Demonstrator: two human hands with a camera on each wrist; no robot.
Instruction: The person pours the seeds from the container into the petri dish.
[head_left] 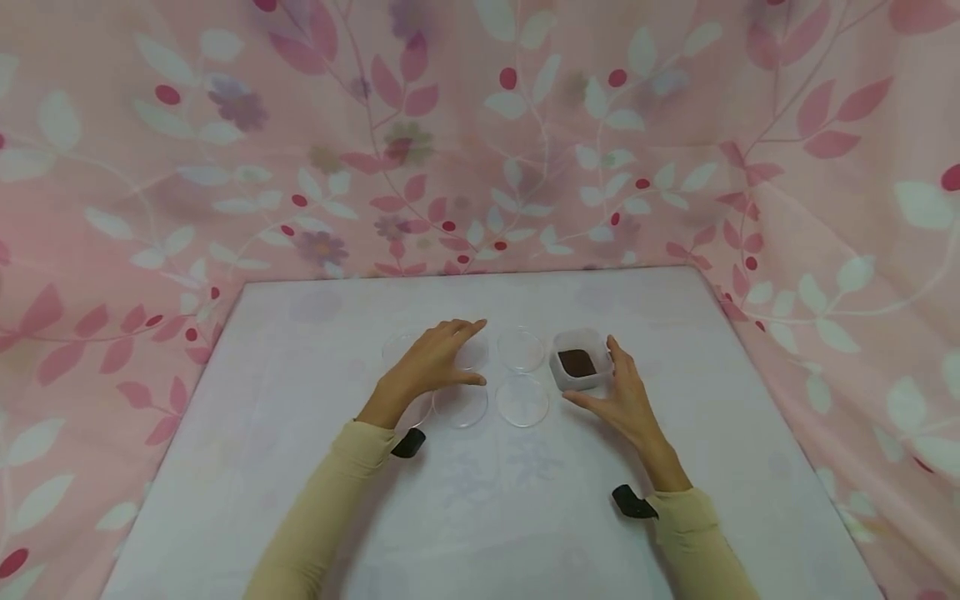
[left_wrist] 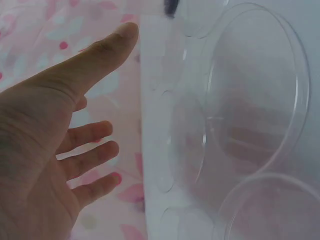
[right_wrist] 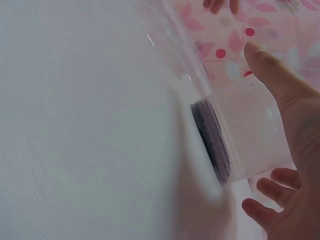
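Pink leaf-print cloth (head_left: 465, 167) behind and at both sides, pale table (head_left: 510, 533)

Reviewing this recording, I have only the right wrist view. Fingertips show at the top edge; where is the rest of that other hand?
Observer: In the head view, the left hand is over clear round dishes, left of the container, with its thumb and fingers apart.

Operator: I get only a sliver of dishes. What lies between that hand and the container?

Observer: Two more dishes, side by side in a line running away from the person, one nearer and one farther.

Operator: I see the dark layer only from the side. What does it look like from above?

Observer: The head view shows the dark layer as a brown, roughly square patch inside the container's pale walls.
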